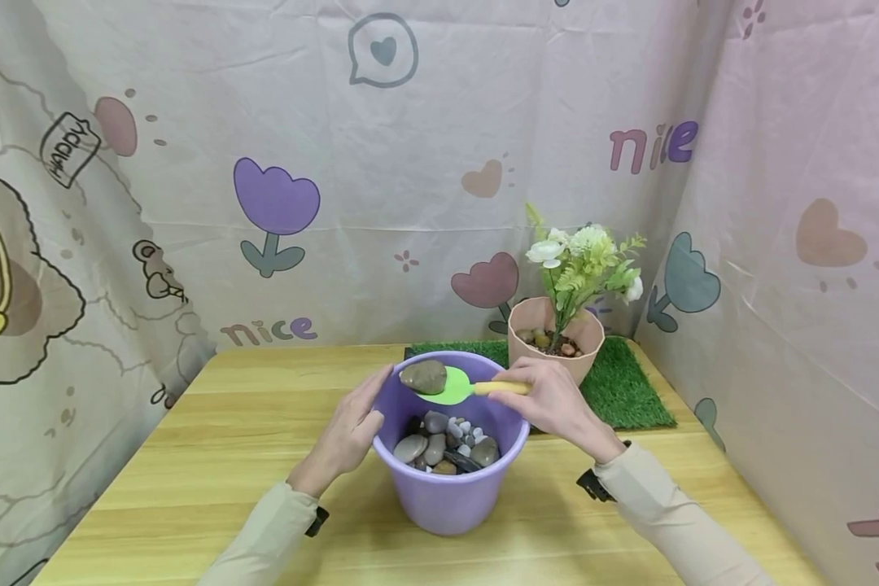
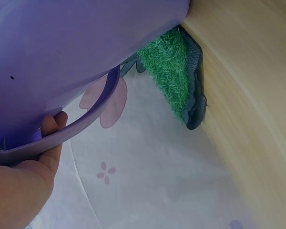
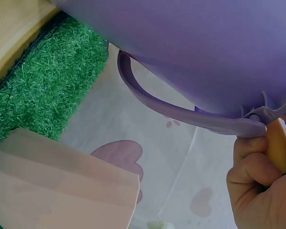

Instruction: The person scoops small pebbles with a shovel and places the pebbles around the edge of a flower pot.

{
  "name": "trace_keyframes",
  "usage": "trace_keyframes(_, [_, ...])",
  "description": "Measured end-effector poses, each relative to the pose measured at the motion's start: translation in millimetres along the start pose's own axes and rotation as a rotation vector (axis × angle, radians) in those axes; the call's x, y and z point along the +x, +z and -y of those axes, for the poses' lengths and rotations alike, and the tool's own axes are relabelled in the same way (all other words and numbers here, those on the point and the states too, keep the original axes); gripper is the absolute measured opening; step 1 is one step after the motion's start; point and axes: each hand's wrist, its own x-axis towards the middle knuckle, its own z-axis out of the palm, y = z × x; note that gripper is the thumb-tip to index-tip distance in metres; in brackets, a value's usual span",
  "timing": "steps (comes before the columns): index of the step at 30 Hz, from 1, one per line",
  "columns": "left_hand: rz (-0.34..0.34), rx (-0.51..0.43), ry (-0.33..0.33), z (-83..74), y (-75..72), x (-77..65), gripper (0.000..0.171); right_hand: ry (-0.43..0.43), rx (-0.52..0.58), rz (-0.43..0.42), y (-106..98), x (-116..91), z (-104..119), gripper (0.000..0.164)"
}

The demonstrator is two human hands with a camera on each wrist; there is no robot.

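A purple bucket (image 1: 450,500) stands on the table with several pebbles (image 1: 435,449) in its bottom, larger dark ones and small white ones. My left hand (image 1: 346,427) holds its left rim; in the left wrist view the fingers (image 2: 52,157) curl around the bucket's handle (image 2: 86,121). At the right rim, my right hand (image 1: 549,399) grips the yellow handle of a small toy shovel (image 1: 454,387). The shovel's green blade lies over the bucket's mouth, carrying one large grey-brown stone (image 1: 423,377). In the right wrist view, the curled fingers (image 3: 250,167) sit just under the bucket's handle end.
Behind the bucket to the right, a pink flowerpot (image 1: 557,325) with white flowers (image 1: 582,248) and pebbles stands on a green turf mat (image 1: 630,391). Wooden table (image 1: 242,423) surrounds the bucket. Printed cloth (image 1: 410,163) hangs at the back and both sides.
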Motion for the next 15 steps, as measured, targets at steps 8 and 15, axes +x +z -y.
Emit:
trace_keyframes(8, [-0.001, -0.009, 0.003, -0.3, 0.7, -2.6, 0.065, -0.073, -0.014, -0.047, -1.0, -5.0, -0.7, 0.02])
trace_keyframes(15, [-0.004, -0.012, -0.003, 0.5, 0.8, -1.4, 0.065, -0.126, -0.019, -0.112, -7.7, -9.0, -8.0, 0.019])
